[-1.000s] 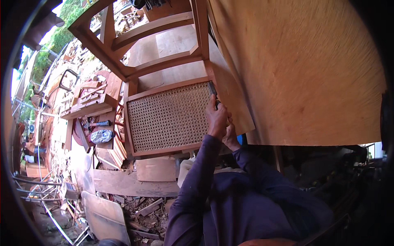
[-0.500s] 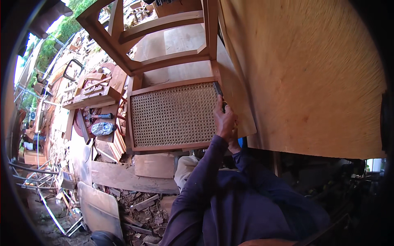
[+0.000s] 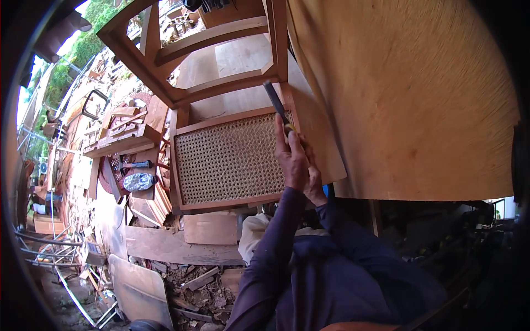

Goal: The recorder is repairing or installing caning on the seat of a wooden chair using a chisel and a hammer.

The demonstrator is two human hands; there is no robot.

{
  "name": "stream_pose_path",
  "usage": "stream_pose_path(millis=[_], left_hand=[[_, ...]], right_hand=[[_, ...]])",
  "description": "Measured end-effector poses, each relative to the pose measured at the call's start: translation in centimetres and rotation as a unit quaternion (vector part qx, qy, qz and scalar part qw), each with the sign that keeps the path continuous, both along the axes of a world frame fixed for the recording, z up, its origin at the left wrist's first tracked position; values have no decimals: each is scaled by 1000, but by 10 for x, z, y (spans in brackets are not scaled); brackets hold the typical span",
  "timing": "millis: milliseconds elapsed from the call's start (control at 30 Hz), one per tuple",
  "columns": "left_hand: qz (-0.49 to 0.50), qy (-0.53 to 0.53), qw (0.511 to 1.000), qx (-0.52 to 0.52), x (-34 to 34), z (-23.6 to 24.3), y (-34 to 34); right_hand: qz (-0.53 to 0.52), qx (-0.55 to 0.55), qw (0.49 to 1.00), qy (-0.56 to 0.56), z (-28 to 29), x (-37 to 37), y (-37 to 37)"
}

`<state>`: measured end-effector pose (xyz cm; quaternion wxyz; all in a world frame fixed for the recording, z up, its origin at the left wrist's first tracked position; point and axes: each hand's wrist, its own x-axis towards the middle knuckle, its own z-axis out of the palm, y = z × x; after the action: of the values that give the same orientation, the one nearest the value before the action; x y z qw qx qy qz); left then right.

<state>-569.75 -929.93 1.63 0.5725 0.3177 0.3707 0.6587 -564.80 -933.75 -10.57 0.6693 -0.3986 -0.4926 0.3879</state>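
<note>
Honey-coloured cane webbing [image 3: 226,160], woven with rows of small holes, fills a rectangular reddish-brown wooden border [image 3: 232,201] in front of you. In the head view, the only one, this panel lies at the centre, tilted slightly, joined at its far side to an open wooden furniture frame [image 3: 221,88], perhaps a chair.

Your left hand [image 3: 292,164] is closed around a narrow hand tool, probably a chisel [image 3: 277,102], with a dark flat blade and a touch of yellow near your fingers. The blade points away from you, slanting leftward past the panel's far right corner; its tip appears lifted clear of the weave. Your right hand [image 3: 314,187] sits just behind and below the left, partly covered by it; you may be bracing the handle there, but its grip cannot be told.

As for progress, the cane already spans the border from side to side, with no gap visible, so that part looks done. The right edge, nearest your hands, seems to be where the work stands. Whether it is fully tucked or trimmed is too small to tell, and finishing there may be left.

To the left lie a blue-handled hammer [image 3: 137,164] and a crumpled, pale plastic bundle [image 3: 139,182]. On the right, a large plywood sheet [image 3: 408,99] rises beside you.
</note>
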Motion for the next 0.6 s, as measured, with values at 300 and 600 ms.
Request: stream_pose_path(millis=[300,600], left_hand=[[-54,175,982,-55,-92,4,17],[-3,282,948,-145,-155,-72,77]], right_hand=[[-121,-87,961,-231,-8,26,9],[-96,-145,961,-215,-7,28,99]])
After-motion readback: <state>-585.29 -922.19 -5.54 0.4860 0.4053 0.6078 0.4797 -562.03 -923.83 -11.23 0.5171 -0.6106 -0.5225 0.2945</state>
